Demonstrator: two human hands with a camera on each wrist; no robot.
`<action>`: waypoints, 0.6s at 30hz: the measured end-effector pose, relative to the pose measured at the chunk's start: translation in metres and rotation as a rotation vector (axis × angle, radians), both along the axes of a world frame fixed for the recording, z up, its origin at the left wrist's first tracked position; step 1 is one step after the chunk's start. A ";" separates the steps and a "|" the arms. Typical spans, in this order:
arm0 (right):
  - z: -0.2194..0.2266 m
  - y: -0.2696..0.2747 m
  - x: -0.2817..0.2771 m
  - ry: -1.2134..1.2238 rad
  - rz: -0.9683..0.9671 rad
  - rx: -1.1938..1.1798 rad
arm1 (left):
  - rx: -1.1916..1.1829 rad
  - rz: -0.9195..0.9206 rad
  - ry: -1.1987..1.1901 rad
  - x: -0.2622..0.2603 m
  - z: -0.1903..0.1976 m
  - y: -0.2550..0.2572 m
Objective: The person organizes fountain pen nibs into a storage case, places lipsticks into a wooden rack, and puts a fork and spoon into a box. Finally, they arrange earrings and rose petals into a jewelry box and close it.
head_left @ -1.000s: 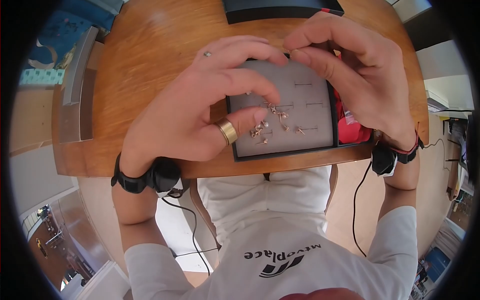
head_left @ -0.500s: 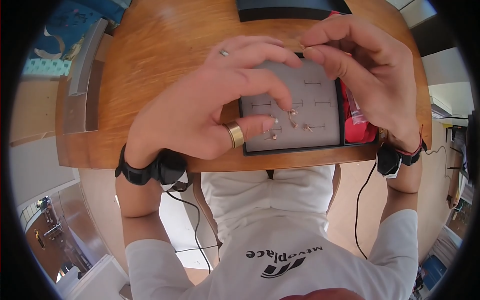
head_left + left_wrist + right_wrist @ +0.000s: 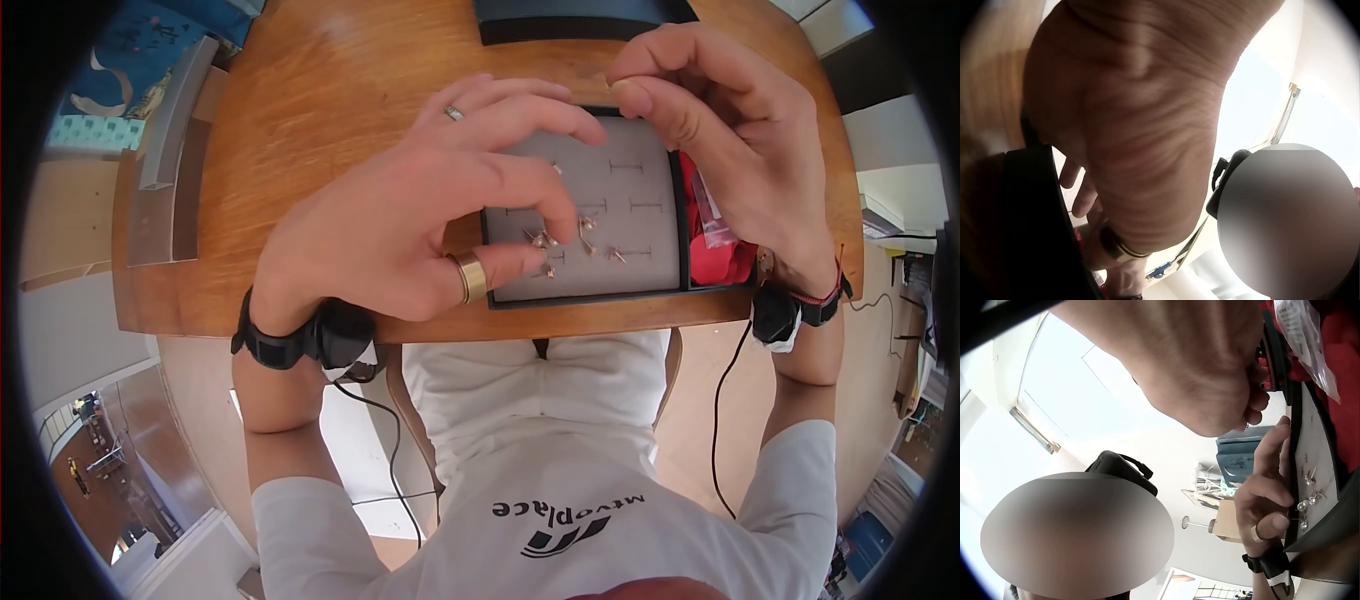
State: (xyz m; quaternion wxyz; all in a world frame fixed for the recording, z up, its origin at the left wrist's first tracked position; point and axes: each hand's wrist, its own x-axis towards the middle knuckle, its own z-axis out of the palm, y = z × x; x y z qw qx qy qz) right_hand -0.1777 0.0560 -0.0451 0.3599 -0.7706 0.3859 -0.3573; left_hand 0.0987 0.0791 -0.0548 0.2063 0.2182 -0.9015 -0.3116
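My right hand [image 3: 745,130] is raised past the far right of a grey jewellery tray [image 3: 640,280]. Its thumb and index fingertip pinch a tiny piece of jewellery, mostly hidden; a small shiny bit [image 3: 1247,427] shows under the fingertips in the right wrist view. Over the tray's left side reaches my left hand [image 3: 390,220], thumb and index tips parted. Small gold-coloured earrings [image 3: 540,239], some with pearls, lie loose close by these fingertips. Further right are a dangling earring [image 3: 587,238] and a stud [image 3: 617,255]. Short dark slits mark the tray's padding.
Red cloth [image 3: 705,262] and a clear plastic bag [image 3: 716,225] fill the compartment right of the tray. A black box lid [image 3: 580,22] lies at the table's far side, and a grey-brown box [image 3: 170,190] stands at the left edge of the wooden table [image 3: 330,100].
The tray sits slightly farther right in view. My right hand has lifted a little away from the tray, still pinching. My left index fingertip has come down toward the thumb, beside the loose earrings.
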 end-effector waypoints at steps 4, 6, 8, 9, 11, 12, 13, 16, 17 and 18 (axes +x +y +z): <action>0.001 0.000 0.001 -0.035 -0.009 0.048 | 0.066 0.053 0.029 0.002 0.003 0.000; 0.001 0.001 0.002 -0.044 -0.012 0.049 | 0.067 0.067 0.025 0.004 0.004 0.000; 0.001 0.002 0.003 -0.052 -0.018 0.051 | 0.040 0.043 0.005 0.004 0.002 -0.001; 0.001 0.003 0.004 -0.067 -0.028 0.055 | 0.039 0.042 0.005 0.004 0.002 -0.001; 0.001 0.003 0.004 -0.084 -0.037 0.058 | 0.049 0.038 -0.017 0.005 0.001 0.000; 0.002 0.002 0.003 -0.085 -0.033 0.070 | 0.050 0.039 -0.017 0.005 0.001 0.000; 0.002 0.002 0.002 -0.086 -0.029 0.082 | 0.047 0.039 -0.020 0.005 0.001 0.000; 0.000 0.003 0.004 -0.099 -0.046 0.063 | 0.049 0.035 -0.029 0.005 0.001 0.000; 0.000 0.003 0.004 -0.099 -0.046 0.062 | 0.054 0.029 -0.033 0.005 0.002 0.000; 0.000 0.002 0.004 -0.101 -0.046 0.060 | 0.053 0.029 -0.033 0.004 0.002 0.001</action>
